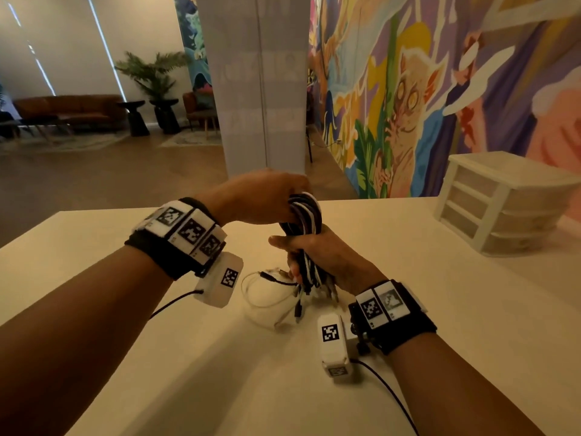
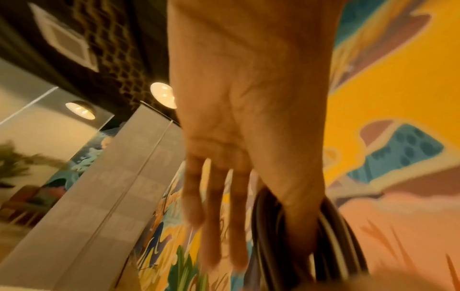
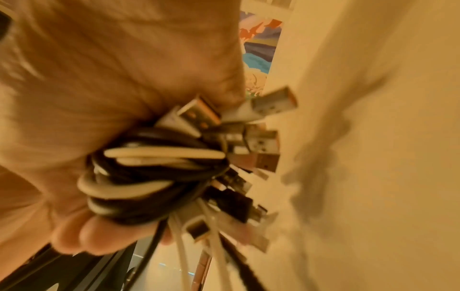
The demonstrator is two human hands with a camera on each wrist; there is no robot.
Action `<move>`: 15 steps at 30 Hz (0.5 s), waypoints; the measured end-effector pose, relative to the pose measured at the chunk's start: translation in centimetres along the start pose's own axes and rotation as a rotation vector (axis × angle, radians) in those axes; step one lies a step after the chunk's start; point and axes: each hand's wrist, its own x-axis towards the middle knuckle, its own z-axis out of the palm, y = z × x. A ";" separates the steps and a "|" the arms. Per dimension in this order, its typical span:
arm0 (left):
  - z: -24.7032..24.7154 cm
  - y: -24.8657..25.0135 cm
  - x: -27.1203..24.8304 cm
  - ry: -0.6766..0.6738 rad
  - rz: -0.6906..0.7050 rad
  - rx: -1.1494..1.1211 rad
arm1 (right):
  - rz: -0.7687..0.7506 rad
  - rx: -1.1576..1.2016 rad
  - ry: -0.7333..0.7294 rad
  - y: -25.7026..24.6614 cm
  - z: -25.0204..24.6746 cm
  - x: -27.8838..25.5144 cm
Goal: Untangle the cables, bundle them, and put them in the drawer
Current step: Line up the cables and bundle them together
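Above the cream table [image 1: 377, 309], the right hand [image 1: 317, 256] grips the folded black-and-white cable bundle [image 1: 306, 221]; the left hand [image 1: 261, 196] pinches its top loop. Loosely dangling plugs could snag and unravel it

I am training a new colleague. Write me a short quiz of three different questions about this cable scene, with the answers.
1. True or false: the cable bundle lies flat on the table, with no hand on it.
2. Multiple choice: where is the white drawer unit? A) on the floor; B) on the table, to the right of the hands; C) under the table.
3. Fill in: the plug ends of the cables hang below the ____ hand.

Key
1. False: the right hand has its grip around the lower part and the left hand holds the top loop.
2. B.
3. right.
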 end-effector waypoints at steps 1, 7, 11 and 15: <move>-0.5 -0.2 -0.5 -0.134 -0.044 -0.188 | 0.003 0.068 0.066 0.3 -0.7 0.2; 1.3 -1.5 -3.4 -0.032 -0.127 -0.609 | -0.075 0.754 0.205 0.9 -4.5 1.0; 8.0 -0.6 -2.3 0.123 -0.189 -0.688 | -0.096 0.775 -0.027 1.3 -2.9 1.2; 10.4 -0.7 -1.2 0.281 -0.276 -0.871 | -0.119 0.755 -0.044 1.5 -2.0 1.5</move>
